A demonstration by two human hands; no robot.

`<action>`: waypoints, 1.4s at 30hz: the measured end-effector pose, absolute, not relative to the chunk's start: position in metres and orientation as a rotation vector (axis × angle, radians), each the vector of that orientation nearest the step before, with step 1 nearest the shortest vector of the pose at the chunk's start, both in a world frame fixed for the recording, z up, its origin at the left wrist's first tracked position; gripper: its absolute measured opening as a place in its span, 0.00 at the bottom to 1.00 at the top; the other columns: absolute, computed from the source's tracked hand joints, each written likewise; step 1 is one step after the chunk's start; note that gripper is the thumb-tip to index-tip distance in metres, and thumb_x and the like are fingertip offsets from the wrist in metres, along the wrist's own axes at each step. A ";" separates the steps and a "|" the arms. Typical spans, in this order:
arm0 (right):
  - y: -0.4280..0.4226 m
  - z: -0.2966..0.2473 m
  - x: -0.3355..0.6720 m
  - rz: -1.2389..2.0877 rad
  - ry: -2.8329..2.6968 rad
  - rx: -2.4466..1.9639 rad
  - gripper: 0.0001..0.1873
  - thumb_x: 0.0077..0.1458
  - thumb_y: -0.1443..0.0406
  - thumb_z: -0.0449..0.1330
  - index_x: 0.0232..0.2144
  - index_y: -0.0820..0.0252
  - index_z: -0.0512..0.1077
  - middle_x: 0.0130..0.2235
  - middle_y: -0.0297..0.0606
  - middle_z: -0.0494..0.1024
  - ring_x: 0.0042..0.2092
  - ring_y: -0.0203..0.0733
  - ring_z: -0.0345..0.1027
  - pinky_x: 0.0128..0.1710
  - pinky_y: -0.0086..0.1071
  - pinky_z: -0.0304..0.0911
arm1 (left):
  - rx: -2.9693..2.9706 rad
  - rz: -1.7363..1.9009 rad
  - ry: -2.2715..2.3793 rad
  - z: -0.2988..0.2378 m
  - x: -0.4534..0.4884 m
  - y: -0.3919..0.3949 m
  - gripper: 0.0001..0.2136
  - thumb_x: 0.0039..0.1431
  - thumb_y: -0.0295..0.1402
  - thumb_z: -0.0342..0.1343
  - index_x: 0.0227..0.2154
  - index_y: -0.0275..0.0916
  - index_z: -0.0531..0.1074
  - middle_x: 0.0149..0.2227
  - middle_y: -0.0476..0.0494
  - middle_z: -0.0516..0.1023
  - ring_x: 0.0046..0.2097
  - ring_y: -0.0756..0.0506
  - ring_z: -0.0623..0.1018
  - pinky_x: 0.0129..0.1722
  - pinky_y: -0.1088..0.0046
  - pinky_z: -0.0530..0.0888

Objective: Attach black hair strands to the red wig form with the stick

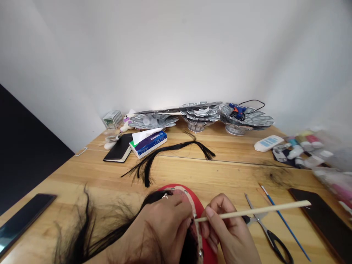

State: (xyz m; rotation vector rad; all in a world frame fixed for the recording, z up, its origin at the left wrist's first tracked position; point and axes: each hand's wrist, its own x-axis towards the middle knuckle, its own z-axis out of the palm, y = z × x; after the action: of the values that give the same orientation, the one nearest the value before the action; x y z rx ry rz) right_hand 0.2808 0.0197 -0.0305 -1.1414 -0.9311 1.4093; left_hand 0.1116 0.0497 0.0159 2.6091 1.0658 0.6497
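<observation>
1. Stick of slim pale wood [264,209]: pinched in right hand [228,227]; likely light, stiff; best held near its inner end.
2. Rounded red form [196,201]: on counter [178,170]; probably firm.
3. Long black hair [188,249]: on form, under curled left hand [167,220], pinch hidden; presumably slippery.

Markings: no legible text.
Pale characters are printed on the blue side of the tissue pack [149,145], too small to be read; a light-blue label is borne by the white case [268,143], its print likewise unresolved.
</observation>
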 end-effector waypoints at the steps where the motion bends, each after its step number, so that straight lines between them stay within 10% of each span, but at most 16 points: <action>1: 0.020 -0.031 0.280 1.415 -0.927 -1.132 0.22 0.57 0.48 0.64 0.26 0.56 0.62 0.19 0.26 0.72 0.18 0.29 0.57 0.19 0.22 0.51 | 2.624 0.639 1.068 0.015 0.112 0.050 0.08 0.60 0.25 0.46 0.29 0.42 0.67 0.29 0.48 0.75 0.29 0.47 0.75 0.30 0.76 0.74; 19: 0.023 -0.030 0.280 1.443 -0.910 -1.087 0.24 0.56 0.46 0.63 0.27 0.56 0.61 0.18 0.24 0.71 0.16 0.27 0.56 0.17 0.20 0.49 | 2.549 0.367 1.295 0.024 0.122 0.048 0.08 0.64 0.38 0.55 0.32 0.40 0.73 0.26 0.51 0.75 0.23 0.51 0.72 0.25 0.75 0.72; 42: 0.025 -0.025 0.275 1.434 -0.849 -1.094 0.25 0.53 0.45 0.64 0.26 0.57 0.62 0.16 0.23 0.70 0.15 0.25 0.53 0.14 0.18 0.49 | 2.612 0.407 1.105 0.042 0.107 0.043 0.11 0.54 0.23 0.50 0.36 0.43 0.71 0.36 0.49 0.80 0.33 0.47 0.79 0.38 0.77 0.77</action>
State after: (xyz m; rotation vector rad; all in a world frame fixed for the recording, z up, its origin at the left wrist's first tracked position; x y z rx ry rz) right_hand 0.2749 0.0250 -0.0248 -1.0943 -0.8488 1.4336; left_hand 0.1075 0.0434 0.0422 2.6116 1.1053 0.4074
